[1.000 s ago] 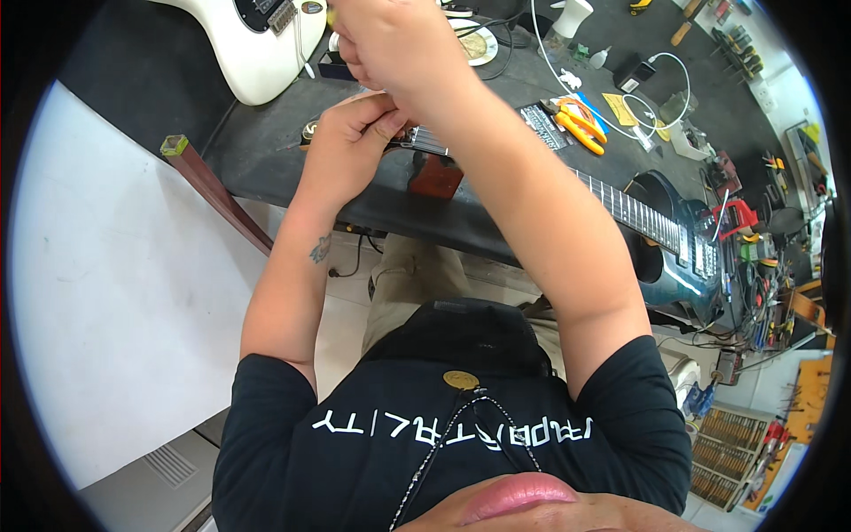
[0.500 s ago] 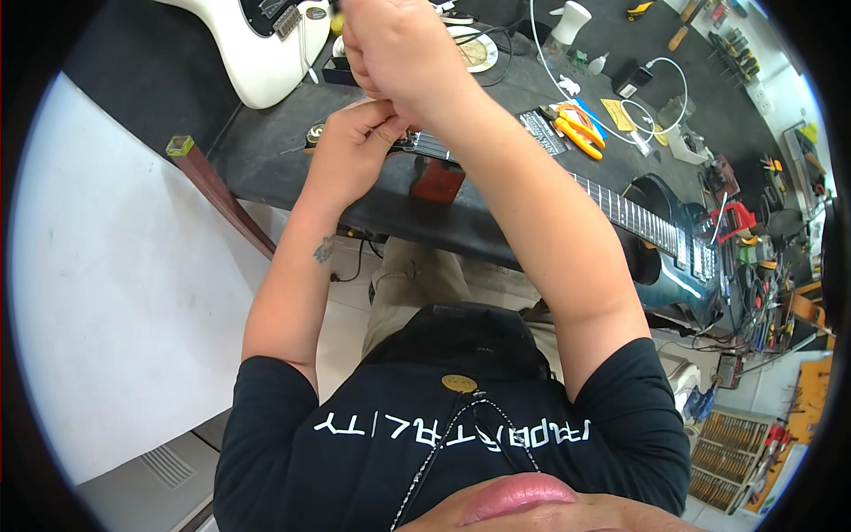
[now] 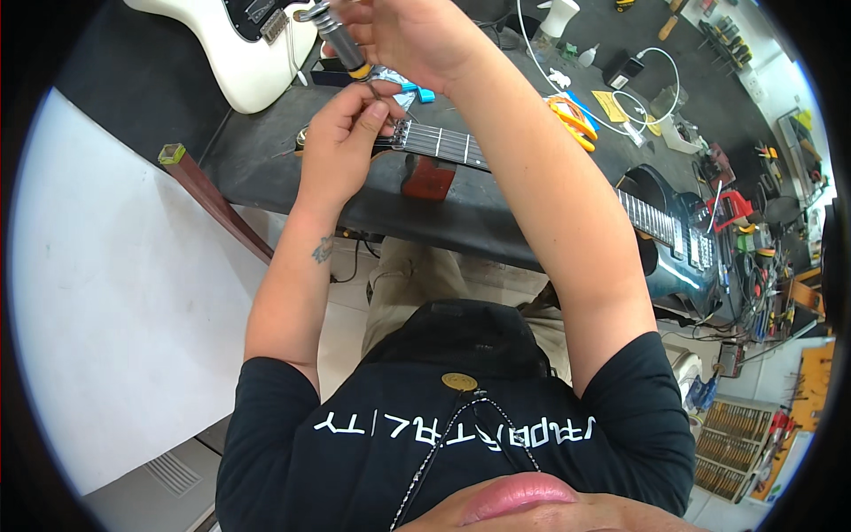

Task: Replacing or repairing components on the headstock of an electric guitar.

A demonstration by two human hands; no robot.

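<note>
An electric guitar with a dark blue body (image 3: 683, 284) lies across the bench, and its neck (image 3: 452, 146) reaches left to my hands. My left hand (image 3: 341, 142) is at the nut end, thumb and fingertips pinched around the thin dark shaft below a screwdriver. The screwdriver (image 3: 339, 40) has a grey handle with a yellow collar and stands tilted, shaft downward. My right hand (image 3: 417, 40) is above it, palm partly showing, with blurred fingers curled against the handle. The shaft's tip is hidden by my left fingers, which also cover much of the headstock.
A reddish-brown block (image 3: 430, 177) sits under the neck. At the upper left lies a white guitar body (image 3: 235, 66). Orange-handled pliers (image 3: 572, 122), a white cable (image 3: 678, 80) and a black adapter (image 3: 628, 73) are on the bench's far side. Tools crowd the right edge.
My right hand has lifted and turned, loosening from a fist, so the screwdriver handle now shows. My left hand stays near the nut, with its fingers slightly shifted.
</note>
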